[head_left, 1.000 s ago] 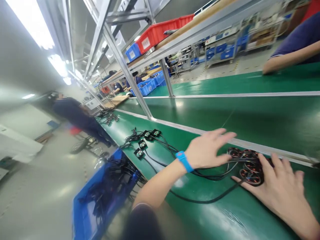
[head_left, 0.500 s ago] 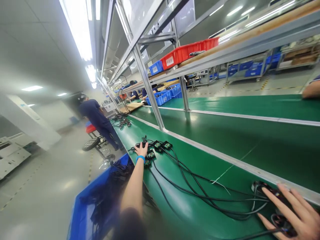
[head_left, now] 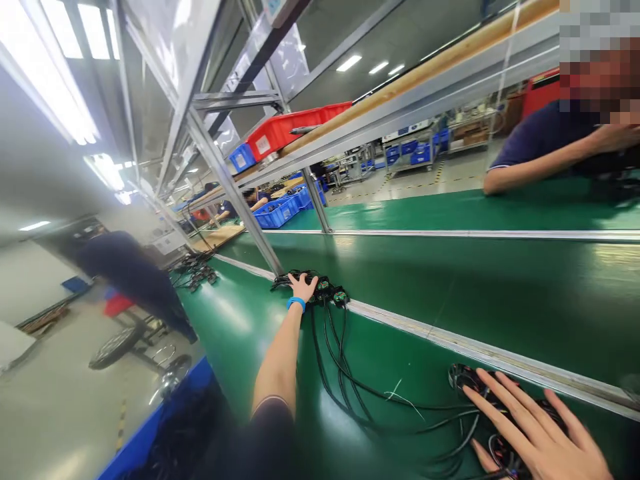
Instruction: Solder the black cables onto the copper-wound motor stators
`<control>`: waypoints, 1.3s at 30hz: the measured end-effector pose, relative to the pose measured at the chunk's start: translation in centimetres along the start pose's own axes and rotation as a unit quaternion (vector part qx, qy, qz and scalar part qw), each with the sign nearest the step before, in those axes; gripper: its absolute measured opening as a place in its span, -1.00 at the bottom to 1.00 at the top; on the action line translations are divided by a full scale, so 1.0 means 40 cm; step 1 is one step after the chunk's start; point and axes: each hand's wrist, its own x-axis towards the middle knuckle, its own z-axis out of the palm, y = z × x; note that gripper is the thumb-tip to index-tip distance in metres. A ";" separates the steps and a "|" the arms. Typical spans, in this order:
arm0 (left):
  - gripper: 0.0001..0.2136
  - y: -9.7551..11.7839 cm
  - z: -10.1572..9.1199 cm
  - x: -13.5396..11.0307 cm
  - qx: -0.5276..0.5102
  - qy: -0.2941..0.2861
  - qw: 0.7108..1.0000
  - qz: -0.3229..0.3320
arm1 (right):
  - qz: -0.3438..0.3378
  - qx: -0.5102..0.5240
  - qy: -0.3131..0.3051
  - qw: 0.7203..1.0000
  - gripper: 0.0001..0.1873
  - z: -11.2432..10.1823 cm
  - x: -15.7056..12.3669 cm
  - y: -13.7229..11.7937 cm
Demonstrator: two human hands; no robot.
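Observation:
My left hand (head_left: 303,288), with a blue wristband (head_left: 296,303), lies with spread fingers on a bunch of small black housings (head_left: 341,296) that show green circuit boards. The bunch rests against the metal rail at the foot of an upright. Black cables (head_left: 345,367) trail from it across the green bench toward my right hand (head_left: 535,427). That hand spreads flat over more black cabled parts (head_left: 463,377), which its fingers partly hide. A thin white strand (head_left: 400,395) lies on the bench between the hands.
A metal rail (head_left: 400,320) divides the green surface (head_left: 240,347). A frame post (head_left: 235,193) rises beside my left hand. Below left stands a blue bin (head_left: 145,427) of dark cables. More cabled parts (head_left: 197,273) lie farther along. One co-worker (head_left: 545,147) sits opposite; another (head_left: 135,273) stands left.
My left hand has pushed the bunch of housings away from the bench's near edge to the rail, its cables following. The view has turned right, bringing the opposite co-worker further in.

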 end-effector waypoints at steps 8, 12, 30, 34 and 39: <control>-0.52 0.249 -0.002 0.031 -0.014 0.003 0.988 0.155 | -0.015 -0.044 -0.045 0.998 -0.28 -0.049 0.024 -0.031; -0.61 0.326 0.004 -0.148 -0.056 0.058 0.966 0.244 | 0.034 -0.032 -0.084 0.995 -0.35 -0.076 0.035 -0.056; 0.01 0.463 0.125 -0.611 0.083 -0.395 0.747 0.529 | 0.323 -0.019 -0.117 0.939 0.12 -0.091 -0.006 -0.129; -0.15 0.488 0.192 -0.601 0.043 -0.335 0.753 0.565 | 0.354 0.034 -0.098 0.929 0.04 -0.071 0.013 -0.104; -0.25 0.520 0.243 -0.555 -0.039 -0.321 0.765 0.557 | 0.370 0.098 -0.048 0.923 -0.03 -0.027 0.033 -0.053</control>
